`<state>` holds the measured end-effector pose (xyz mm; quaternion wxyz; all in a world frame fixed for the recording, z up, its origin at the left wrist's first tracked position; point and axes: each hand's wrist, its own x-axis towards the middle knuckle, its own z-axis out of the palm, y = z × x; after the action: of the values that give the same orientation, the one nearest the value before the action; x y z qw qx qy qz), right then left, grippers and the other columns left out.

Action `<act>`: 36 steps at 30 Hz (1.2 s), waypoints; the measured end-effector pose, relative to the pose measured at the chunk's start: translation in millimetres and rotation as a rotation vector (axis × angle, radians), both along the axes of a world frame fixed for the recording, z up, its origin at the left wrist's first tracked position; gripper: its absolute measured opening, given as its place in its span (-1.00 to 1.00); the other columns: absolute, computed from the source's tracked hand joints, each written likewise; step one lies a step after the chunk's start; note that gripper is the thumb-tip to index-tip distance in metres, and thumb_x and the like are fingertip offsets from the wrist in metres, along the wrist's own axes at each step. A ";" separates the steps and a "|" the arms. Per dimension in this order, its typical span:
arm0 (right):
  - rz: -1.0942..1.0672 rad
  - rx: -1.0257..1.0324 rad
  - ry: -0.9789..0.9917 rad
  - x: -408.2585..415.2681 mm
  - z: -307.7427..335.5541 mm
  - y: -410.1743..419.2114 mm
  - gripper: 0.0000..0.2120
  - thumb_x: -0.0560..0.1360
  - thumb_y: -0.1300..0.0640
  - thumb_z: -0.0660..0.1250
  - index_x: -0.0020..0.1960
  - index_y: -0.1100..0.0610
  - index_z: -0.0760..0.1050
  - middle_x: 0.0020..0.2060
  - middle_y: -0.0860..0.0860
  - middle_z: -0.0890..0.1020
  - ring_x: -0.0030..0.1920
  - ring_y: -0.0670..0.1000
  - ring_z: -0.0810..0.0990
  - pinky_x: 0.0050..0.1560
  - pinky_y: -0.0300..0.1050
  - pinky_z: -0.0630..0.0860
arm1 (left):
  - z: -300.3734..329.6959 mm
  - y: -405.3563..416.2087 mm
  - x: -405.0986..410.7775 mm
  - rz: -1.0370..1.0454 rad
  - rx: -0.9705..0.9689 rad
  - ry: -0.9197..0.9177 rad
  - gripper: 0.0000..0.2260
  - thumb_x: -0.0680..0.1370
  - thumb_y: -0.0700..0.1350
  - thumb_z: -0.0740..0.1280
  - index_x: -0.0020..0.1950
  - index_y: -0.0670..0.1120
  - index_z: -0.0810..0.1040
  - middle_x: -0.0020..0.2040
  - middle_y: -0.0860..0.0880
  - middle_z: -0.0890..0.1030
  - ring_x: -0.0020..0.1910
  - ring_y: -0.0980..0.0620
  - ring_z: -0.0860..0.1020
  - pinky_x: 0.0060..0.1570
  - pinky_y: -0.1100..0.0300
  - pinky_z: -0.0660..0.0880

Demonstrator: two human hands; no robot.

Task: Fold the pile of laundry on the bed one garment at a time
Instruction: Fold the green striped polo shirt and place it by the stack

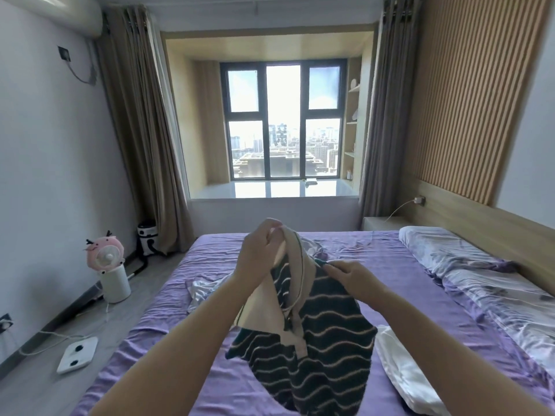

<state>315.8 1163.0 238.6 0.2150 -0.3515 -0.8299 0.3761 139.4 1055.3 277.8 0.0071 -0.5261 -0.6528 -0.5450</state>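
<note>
A dark knit top [324,340] with wavy pale stripes and a beige collar hangs in the air above the purple bed [375,265]. My left hand [261,253] grips the beige collar at its highest point. My right hand [348,274] pinches the dark shoulder edge lower and to the right. The garment's lower part droops toward the sheet. A silvery-white garment [204,288] lies crumpled on the bed behind my left forearm. Another white garment [402,370] lies on the sheet at the right, partly under the hanging top.
A floral pillow and quilt [468,265] lie along the bed's right side by the wooden headboard. On the floor at left stand a pink fan on a white bin [109,271], a white scale [77,354] and a vacuum [147,237]. A bay window fills the far wall.
</note>
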 end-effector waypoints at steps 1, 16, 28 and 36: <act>0.006 0.030 -0.003 -0.2 0.9 -2.5 -0.72 0.62 0.04 0.15 0.16 0.10 0.57 -0.07 0.04 0.63 -0.01 0.06 0.61 0.09 -0.08 0.56 | 5.2 -0.3 1.5 -0.006 0.010 0.060 -0.87 0.61 -0.14 0.22 0.07 -0.05 0.55 -0.19 0.17 0.54 -0.24 0.20 0.50 -0.27 0.59 0.35; 0.082 0.144 0.409 -35.5 27.2 -36.7 -0.75 0.46 0.17 0.42 0.03 0.10 0.38 -0.11 0.00 0.64 -0.12 -0.05 0.63 -0.06 -0.27 0.57 | 23.1 -6.2 -9.9 -0.032 0.034 0.213 -0.90 0.59 -0.16 0.26 -0.05 -0.06 0.58 -0.18 0.12 0.57 -0.19 0.15 0.51 -0.17 0.44 0.36; 0.071 0.381 0.353 -54.3 33.8 -41.3 -0.83 0.63 0.07 0.13 0.14 0.07 0.44 -0.08 -0.02 0.60 -0.09 0.01 0.59 -0.02 0.08 0.57 | 20.0 -28.3 -34.4 0.223 -0.211 0.141 -0.49 0.61 0.23 0.02 -0.26 -0.16 0.41 -0.39 -0.01 0.42 -0.38 0.04 0.40 -0.37 0.19 0.25; 0.097 0.606 0.315 -43.9 49.4 -21.3 -0.82 0.61 0.11 0.20 0.13 0.09 0.53 -0.02 0.02 0.63 -0.10 -0.03 0.57 -0.13 -0.15 0.57 | 3.6 -45.9 -42.3 -0.242 -0.527 -0.298 -0.42 0.35 0.53 0.15 -0.11 0.08 0.63 -0.18 0.10 0.67 -0.20 0.16 0.63 -0.04 0.18 0.51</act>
<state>272.0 1141.6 287.9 0.4170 -0.1694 -0.8763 0.1718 97.0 1009.4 281.4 -0.2896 -0.4983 -0.6979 -0.4252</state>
